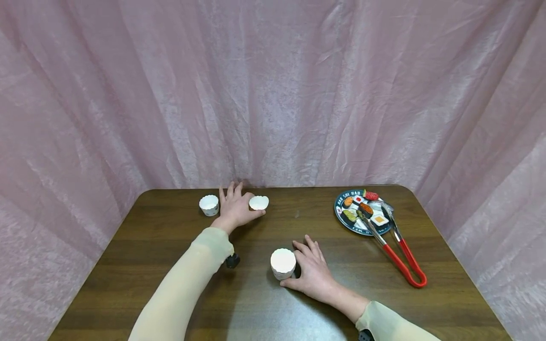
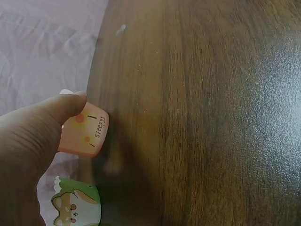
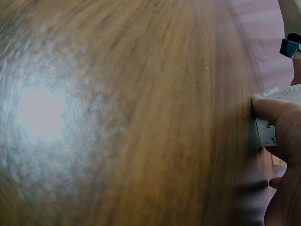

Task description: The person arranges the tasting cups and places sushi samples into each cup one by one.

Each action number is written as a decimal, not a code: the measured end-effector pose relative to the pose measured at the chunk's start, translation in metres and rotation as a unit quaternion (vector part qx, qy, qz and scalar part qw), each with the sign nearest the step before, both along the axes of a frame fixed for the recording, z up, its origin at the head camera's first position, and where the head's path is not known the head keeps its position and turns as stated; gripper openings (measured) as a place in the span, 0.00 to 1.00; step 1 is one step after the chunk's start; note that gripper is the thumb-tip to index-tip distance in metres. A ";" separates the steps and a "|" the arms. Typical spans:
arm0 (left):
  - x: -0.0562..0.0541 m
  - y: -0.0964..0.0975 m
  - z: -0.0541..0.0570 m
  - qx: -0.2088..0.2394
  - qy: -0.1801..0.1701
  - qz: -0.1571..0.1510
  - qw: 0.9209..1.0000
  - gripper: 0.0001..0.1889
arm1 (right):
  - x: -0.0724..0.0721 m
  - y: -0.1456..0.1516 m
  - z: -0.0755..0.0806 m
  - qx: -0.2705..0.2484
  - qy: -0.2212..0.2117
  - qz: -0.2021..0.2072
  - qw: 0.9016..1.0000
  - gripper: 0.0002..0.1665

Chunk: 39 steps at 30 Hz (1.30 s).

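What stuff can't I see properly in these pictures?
Left wrist: part of the pink cup, behind the left hand.
Left wrist: green cup's rest, past the bottom edge.
Right wrist: part of the patterned cup, behind the right hand.
Head: parts of the plate, under food and tongs.

Head looks forward-down; close wrist views, seemingly sideways, share the table [image 1: 256, 289]

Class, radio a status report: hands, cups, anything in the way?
Left hand holding pink cup, farther out. Right hand holding white cup, nearer. Green cup close beside left hand; tongs and plate off right of both.
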State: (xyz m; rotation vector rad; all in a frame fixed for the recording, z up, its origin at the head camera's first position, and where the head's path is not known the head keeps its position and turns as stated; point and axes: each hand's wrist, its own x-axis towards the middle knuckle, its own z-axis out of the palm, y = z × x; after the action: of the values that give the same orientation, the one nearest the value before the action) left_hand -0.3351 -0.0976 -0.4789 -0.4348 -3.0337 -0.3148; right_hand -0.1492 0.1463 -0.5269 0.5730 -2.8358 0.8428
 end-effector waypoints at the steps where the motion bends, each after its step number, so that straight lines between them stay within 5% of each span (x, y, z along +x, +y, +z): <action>1: -0.001 0.000 -0.001 0.000 -0.002 0.001 1.000 0.37 | 0.000 0.000 0.000 0.001 0.001 0.000 1.000 0.29; 12: -0.010 0.000 -0.005 0.003 -0.024 0.014 1.000 0.40 | 0.000 0.000 0.000 0.002 0.010 -0.002 1.000 0.28; 23: -0.005 0.000 0.003 0.002 -0.024 0.019 1.000 0.40 | -0.001 0.001 0.000 0.004 0.011 0.000 1.000 0.28; 28: -0.008 -0.002 -0.002 0.009 -0.032 0.016 0.999 0.46 | 0.000 0.001 -0.001 0.001 0.008 0.002 1.000 0.28; 39: 0.000 -0.010 0.018 0.039 -0.036 0.006 0.999 0.49 | -0.001 0.000 0.000 -0.002 0.006 -0.002 1.000 0.28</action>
State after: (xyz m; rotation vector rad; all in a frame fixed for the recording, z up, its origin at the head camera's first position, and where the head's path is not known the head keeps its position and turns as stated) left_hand -0.3354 -0.1081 -0.4612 -0.4089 -3.0793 -0.4560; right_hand -0.1497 0.1465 -0.5272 0.5689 -2.8235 0.8415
